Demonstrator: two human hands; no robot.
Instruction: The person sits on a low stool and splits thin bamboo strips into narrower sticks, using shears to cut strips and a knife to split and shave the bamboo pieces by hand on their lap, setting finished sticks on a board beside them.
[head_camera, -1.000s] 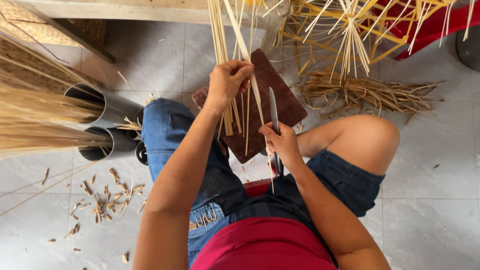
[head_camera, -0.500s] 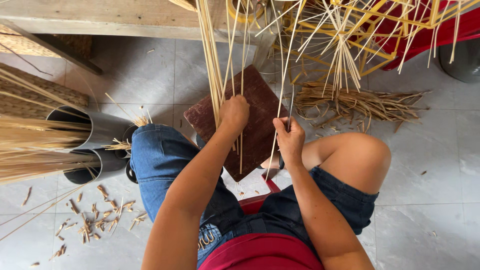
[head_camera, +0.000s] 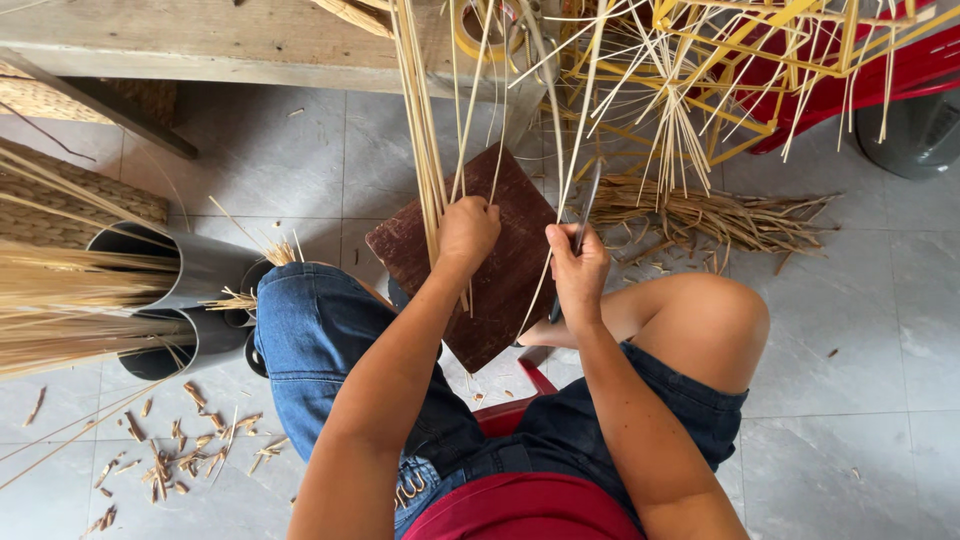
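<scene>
A bundle of strips (head_camera: 425, 150) is gripped in the closed left hand (head_camera: 467, 232) over a dark board (head_camera: 500, 290), which is propped on the lap. A knife (head_camera: 583, 215) is clasped in the right hand (head_camera: 578, 272), just beside at 3 o'clock, with one strip pinched against it. Two grey tubes (head_camera: 195, 300) stuffed with straw are seen at 9 o'clock. Offcuts (head_camera: 170, 455) are scattered on the floor (head_camera: 860, 400) at 8 o'clock, a yellow frame (head_camera: 720, 70) at 1 o'clock.
</scene>
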